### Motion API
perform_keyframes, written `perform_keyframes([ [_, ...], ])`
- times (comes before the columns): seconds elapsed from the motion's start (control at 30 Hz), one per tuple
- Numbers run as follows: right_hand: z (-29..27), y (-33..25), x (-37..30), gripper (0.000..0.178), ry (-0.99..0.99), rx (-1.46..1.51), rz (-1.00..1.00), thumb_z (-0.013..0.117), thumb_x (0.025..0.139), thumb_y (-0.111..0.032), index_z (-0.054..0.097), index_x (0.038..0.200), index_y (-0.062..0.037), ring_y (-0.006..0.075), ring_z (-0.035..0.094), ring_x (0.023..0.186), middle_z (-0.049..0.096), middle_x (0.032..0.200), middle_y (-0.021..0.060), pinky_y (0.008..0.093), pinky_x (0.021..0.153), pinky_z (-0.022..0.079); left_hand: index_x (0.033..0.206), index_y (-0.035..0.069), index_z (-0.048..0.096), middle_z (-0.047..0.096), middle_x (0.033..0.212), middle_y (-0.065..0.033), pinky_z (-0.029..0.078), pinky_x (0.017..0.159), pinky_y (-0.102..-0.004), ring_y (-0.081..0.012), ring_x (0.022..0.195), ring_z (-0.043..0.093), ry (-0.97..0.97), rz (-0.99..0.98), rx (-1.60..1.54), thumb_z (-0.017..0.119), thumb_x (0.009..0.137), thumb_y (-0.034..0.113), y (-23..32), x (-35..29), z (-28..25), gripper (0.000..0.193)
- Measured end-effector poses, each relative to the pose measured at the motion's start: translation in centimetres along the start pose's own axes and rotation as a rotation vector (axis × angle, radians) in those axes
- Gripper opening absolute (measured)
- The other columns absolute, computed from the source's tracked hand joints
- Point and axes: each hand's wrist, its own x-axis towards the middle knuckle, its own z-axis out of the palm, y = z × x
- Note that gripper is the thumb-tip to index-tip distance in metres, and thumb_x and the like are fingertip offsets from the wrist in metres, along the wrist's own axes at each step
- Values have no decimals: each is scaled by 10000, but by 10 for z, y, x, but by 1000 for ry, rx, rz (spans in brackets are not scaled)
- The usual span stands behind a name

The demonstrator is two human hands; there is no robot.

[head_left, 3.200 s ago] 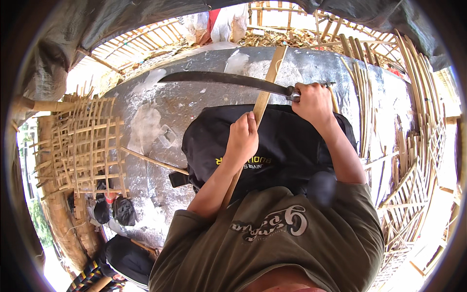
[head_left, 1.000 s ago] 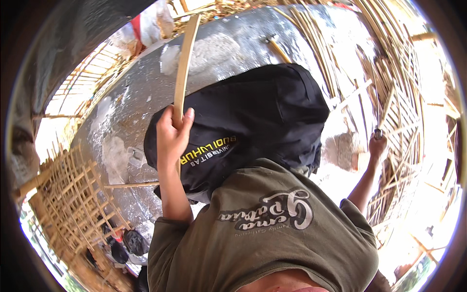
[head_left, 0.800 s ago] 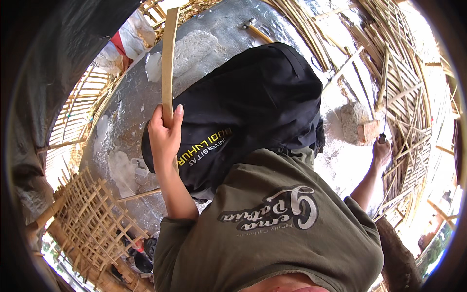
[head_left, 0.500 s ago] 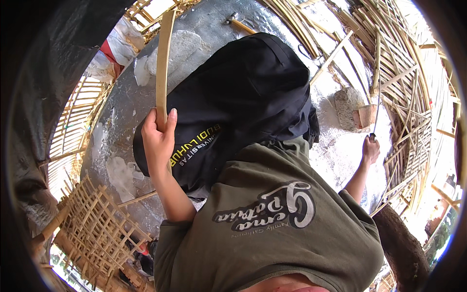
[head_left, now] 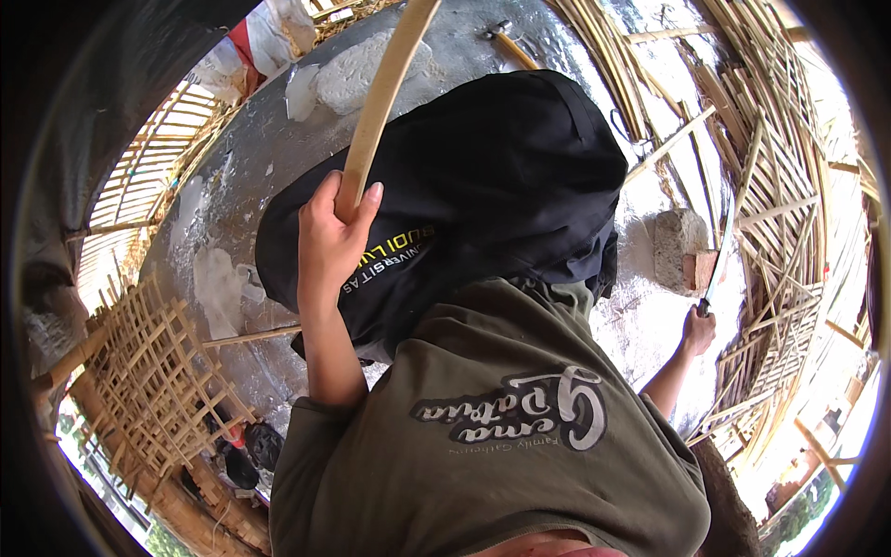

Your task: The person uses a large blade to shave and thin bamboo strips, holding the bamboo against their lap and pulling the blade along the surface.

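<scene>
My left hand (head_left: pixel 331 243) is closed round the lower part of a long, flat bamboo strip (head_left: pixel 382 102). The strip rises from my fist, leaning right, and its top runs out of view. Out to the right, my right hand (head_left: pixel 699 331) grips the dark handle of a long-bladed knife (head_left: pixel 720 258). Its blade points away from me, past a rough grey stone block (head_left: pixel 672 249) and a small reddish-brown block (head_left: pixel 698 271) against it. Black trousers (head_left: pixel 464 167) cover my folded legs between the hands.
A hammer (head_left: pixel 513 48) lies beyond my knees. Bamboo strips (head_left: pixel 608 70) and a woven bamboo lattice (head_left: pixel 780 213) lie along the right. Another bamboo lattice (head_left: pixel 153 371) stands at the lower left. The shiny grey ground sheet (head_left: pixel 232 176) has pale patches.
The whole view has shifted. The bamboo strip in my left hand now leans further right. My right hand has come a little nearer with the knife, whose blade shows more broadly.
</scene>
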Motion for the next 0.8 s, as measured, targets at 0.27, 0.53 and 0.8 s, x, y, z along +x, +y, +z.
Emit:
perform_keyframes([
  [0.27, 15, 9, 9, 533, 97, 77, -53, 660, 775, -542, 722, 1102, -125, 353, 688, 974, 725, 1039, 174, 472, 864, 529, 740, 20, 430, 436, 537, -86, 357, 479, -341, -157, 477, 382, -17, -17, -10, 711, 925, 266, -6, -1, 4, 416],
  [0.53, 6, 7, 5, 568, 102, 99, -159, 684, 778, -527, 714, 1108, -65, 377, 667, 1026, 709, 1080, 213, 482, 912, 502, 746, 12, 430, 442, 547, -130, 375, 491, -373, -248, 477, 378, -29, -34, 22, 697, 928, 316, -5, -3, 2, 444],
  [0.8, 7, 20, 32, 526, -37, 225, -264, 709, 787, -458, 688, 1041, 3, 297, 711, 786, 716, 746, 166, 422, 805, 515, 756, 8, 428, 452, 554, -149, 386, 498, -381, -297, 484, 382, -52, -16, 51, 698, 926, 314, -5, 2, 7, 441],
])
